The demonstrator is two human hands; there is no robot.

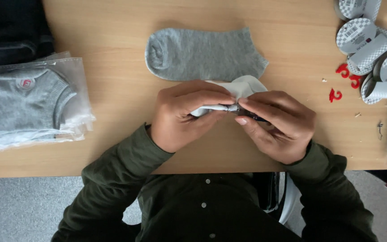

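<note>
On table [113, 116], two hands pinch one white sock [247, 86].

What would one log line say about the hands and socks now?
left hand: pinching white sock | right hand: pinching same sock | grey sock: flat on table

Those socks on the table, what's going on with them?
A person in a dark green shirt holds a white sock pinched between the left hand and right hand, just above the wooden table. A grey sock lies flat beyond the hands. Bagged grey socks sit to the left; paper labels and small red hooks lie to the right.
</note>
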